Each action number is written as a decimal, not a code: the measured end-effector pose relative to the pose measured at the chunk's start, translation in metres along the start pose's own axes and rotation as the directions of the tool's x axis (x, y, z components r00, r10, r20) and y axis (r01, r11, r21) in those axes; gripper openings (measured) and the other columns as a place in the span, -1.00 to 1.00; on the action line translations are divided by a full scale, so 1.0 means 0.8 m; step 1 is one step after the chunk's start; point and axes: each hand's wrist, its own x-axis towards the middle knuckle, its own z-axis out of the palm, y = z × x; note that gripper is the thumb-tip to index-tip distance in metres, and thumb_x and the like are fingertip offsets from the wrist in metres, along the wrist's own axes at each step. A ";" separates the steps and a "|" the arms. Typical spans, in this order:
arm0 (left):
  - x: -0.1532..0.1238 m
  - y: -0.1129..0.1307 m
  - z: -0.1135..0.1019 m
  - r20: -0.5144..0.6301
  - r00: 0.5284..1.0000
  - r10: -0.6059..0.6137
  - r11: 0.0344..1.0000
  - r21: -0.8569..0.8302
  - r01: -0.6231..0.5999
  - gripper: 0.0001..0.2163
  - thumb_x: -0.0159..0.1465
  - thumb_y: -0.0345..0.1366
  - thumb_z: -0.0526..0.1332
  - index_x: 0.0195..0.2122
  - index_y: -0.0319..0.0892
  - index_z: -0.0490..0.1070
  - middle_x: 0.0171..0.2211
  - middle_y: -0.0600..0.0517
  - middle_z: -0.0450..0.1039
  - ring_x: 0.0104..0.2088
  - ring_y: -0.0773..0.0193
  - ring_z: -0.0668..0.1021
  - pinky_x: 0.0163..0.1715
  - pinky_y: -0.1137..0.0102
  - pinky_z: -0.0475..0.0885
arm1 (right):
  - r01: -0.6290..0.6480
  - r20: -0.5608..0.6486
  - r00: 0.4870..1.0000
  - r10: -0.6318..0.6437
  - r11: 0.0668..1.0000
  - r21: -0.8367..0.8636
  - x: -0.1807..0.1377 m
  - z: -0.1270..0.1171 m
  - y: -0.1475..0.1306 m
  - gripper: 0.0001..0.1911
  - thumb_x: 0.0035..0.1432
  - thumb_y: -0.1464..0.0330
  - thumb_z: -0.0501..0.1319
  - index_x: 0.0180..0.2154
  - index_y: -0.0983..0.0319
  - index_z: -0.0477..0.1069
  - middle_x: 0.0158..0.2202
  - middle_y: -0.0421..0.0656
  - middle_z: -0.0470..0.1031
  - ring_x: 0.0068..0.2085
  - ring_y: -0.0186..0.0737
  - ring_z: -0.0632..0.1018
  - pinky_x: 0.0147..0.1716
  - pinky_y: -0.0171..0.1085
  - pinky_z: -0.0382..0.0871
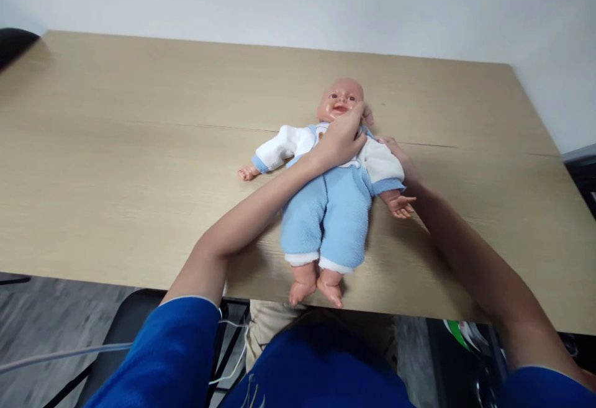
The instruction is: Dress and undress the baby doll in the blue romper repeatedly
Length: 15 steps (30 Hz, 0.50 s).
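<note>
A baby doll lies face up on the wooden table, its head toward the wall and its feet at the near edge. It wears a white top with blue cuffs and fluffy light-blue overalls. My left hand reaches across the doll's chest, fingers bent and closed on the clothing by its shoulder, just below the chin. Beside the same shoulder, my right hand touches the doll from the outer side. The doll's white sleeve covers part of that hand, so its grip is hidden.
The wooden table meets a pale wall at the back, and a seam runs across it. A black chair with a white cable stands below the near edge at left. A dark object with green and white markings is below at right.
</note>
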 end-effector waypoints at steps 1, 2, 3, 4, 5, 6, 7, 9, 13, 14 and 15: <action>-0.001 0.003 0.000 0.010 1.000 0.004 1.000 0.023 -0.005 -0.77 0.61 -0.40 0.17 0.21 -0.09 0.49 0.17 -0.25 0.69 0.17 -0.10 0.67 0.25 -0.09 0.61 | -0.020 -0.009 1.000 0.020 1.000 0.006 -0.011 -0.010 -0.002 -0.42 0.51 -0.36 0.36 0.00 -0.03 0.69 -0.02 -0.07 0.80 0.04 0.18 0.82 0.17 0.19 0.88; -0.003 0.006 0.000 0.016 1.000 0.004 0.999 0.054 -0.005 -0.78 0.61 -0.39 0.18 0.20 -0.09 0.51 0.17 -0.25 0.69 0.16 -0.10 0.65 0.26 -0.08 0.60 | -0.043 -0.007 0.999 0.043 0.999 0.014 -0.023 -0.020 -0.005 -0.42 0.46 -0.36 0.41 0.04 -0.05 0.69 0.00 -0.07 0.82 0.05 0.20 0.82 0.14 0.20 0.88; -0.005 0.010 -0.001 0.015 1.000 -0.003 0.996 0.091 0.002 -0.79 0.62 -0.37 0.19 0.20 -0.09 0.52 0.16 -0.25 0.70 0.17 -0.12 0.64 0.26 -0.08 0.59 | -0.067 0.010 0.998 0.067 0.998 0.020 -0.037 -0.031 -0.011 -0.42 0.41 -0.33 0.47 0.12 -0.06 0.69 0.04 -0.06 0.83 0.05 0.22 0.84 0.08 0.19 0.89; -0.007 0.014 -0.002 0.006 1.000 -0.014 0.991 0.131 0.013 -0.78 0.63 -0.35 0.20 0.22 -0.10 0.53 0.15 -0.25 0.71 0.18 -0.15 0.64 0.26 -0.09 0.58 | -0.094 0.045 0.995 0.093 0.995 0.024 -0.051 -0.042 -0.017 -0.38 0.38 -0.29 0.53 0.23 -0.08 0.68 0.07 -0.05 0.85 0.01 0.22 0.85 -0.02 0.16 0.90; -0.010 0.017 -0.003 -0.008 1.000 -0.023 0.986 0.167 0.024 -0.78 0.64 -0.31 0.22 0.24 -0.11 0.53 0.14 -0.25 0.71 0.20 -0.20 0.64 0.27 -0.11 0.56 | -0.130 0.101 0.987 0.127 0.991 0.024 -0.064 -0.054 -0.025 -0.29 0.35 -0.25 0.58 0.35 -0.10 0.64 0.10 -0.05 0.86 -0.05 0.20 0.86 -0.13 0.13 0.90; -0.013 0.019 -0.004 -0.029 0.999 -0.028 0.980 0.194 0.033 -0.76 0.64 -0.28 0.23 0.26 -0.11 0.53 0.12 -0.25 0.72 0.22 -0.24 0.65 0.29 -0.13 0.55 | -0.164 0.148 0.976 0.160 0.986 0.011 -0.077 -0.065 -0.033 -0.19 0.32 -0.21 0.64 0.44 -0.09 0.60 0.13 -0.03 0.86 -0.14 0.16 0.85 -0.26 0.08 0.87; -0.015 0.019 -0.004 -0.048 0.999 -0.025 0.977 0.209 0.035 -0.74 0.63 -0.25 0.26 0.28 -0.11 0.53 0.09 -0.25 0.73 0.24 -0.29 0.66 0.32 -0.15 0.53 | -0.190 0.177 0.966 0.191 0.982 -0.018 -0.087 -0.075 -0.040 -0.12 0.29 -0.19 0.68 0.49 -0.08 0.58 0.14 -0.02 0.87 -0.22 0.10 0.82 -0.37 0.01 0.82; -0.018 0.017 -0.004 -0.077 0.997 -0.004 0.977 0.210 0.020 -0.72 0.60 -0.22 0.31 0.28 -0.11 0.55 0.01 -0.23 0.73 0.27 -0.36 0.68 0.41 -0.20 0.48 | -0.208 0.172 0.960 0.223 0.973 -0.101 -0.101 -0.095 -0.050 -0.12 0.25 -0.17 0.74 0.44 -0.01 0.66 0.08 -0.01 0.88 -0.31 0.00 0.78 -0.46 -0.09 0.75; -0.020 0.009 -0.002 -0.091 0.996 0.020 0.978 0.210 0.000 -0.70 0.54 -0.25 0.34 0.26 -0.11 0.58 -0.11 -0.20 0.69 0.22 -0.38 0.70 0.44 -0.24 0.47 | -0.165 0.019 0.985 0.171 0.970 -0.178 -0.104 -0.127 -0.039 -0.28 0.18 -0.25 0.77 0.14 0.05 0.81 -0.02 -0.04 0.87 -0.17 0.05 0.81 -0.25 -0.07 0.84; -0.020 0.008 -0.002 -0.091 0.996 0.018 0.978 0.211 0.002 -0.69 0.53 -0.26 0.34 0.26 -0.12 0.58 -0.12 -0.21 0.69 0.20 -0.37 0.70 0.43 -0.24 0.48 | -0.156 -0.020 0.988 0.155 0.974 -0.162 -0.102 -0.133 -0.031 -0.28 0.14 -0.26 0.78 0.10 0.04 0.81 -0.01 -0.04 0.86 -0.14 0.06 0.81 -0.21 -0.05 0.84; -0.020 0.008 -0.002 -0.089 0.996 0.012 0.978 0.209 0.007 -0.69 0.51 -0.26 0.34 0.25 -0.12 0.58 -0.11 -0.22 0.70 0.19 -0.37 0.69 0.41 -0.23 0.49 | -0.150 -0.052 0.988 0.144 0.978 -0.142 -0.100 -0.138 -0.023 -0.28 0.11 -0.27 0.79 0.07 0.03 0.81 -0.01 -0.04 0.86 -0.14 0.06 0.80 -0.19 -0.04 0.84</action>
